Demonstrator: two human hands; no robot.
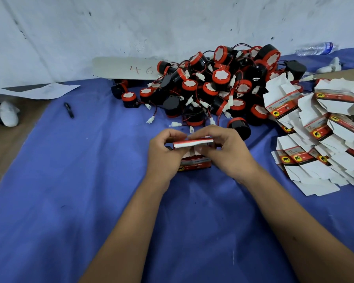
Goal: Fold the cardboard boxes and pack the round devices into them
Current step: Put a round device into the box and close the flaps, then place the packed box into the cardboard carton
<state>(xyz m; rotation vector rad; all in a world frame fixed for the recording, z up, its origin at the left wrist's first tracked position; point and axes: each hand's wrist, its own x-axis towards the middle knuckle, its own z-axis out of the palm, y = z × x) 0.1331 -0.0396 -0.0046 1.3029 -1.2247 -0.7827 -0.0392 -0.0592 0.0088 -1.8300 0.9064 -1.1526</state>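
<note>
both bare forearms reach forward and converge at the centre. the left hand (161, 155) and the right hand (225, 152) face each other, fingers curled, thumbs and fingertips pinching the same small item between them.

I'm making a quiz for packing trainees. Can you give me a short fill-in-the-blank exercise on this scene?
1. Both hands, left and right, hold one small ____ above the blue cloth.
2. The card leaning on the wall bears the number ____.
3. The flat unfolded boxes lie to the ____ of the round devices.

Missing words: box; 46; right
</note>
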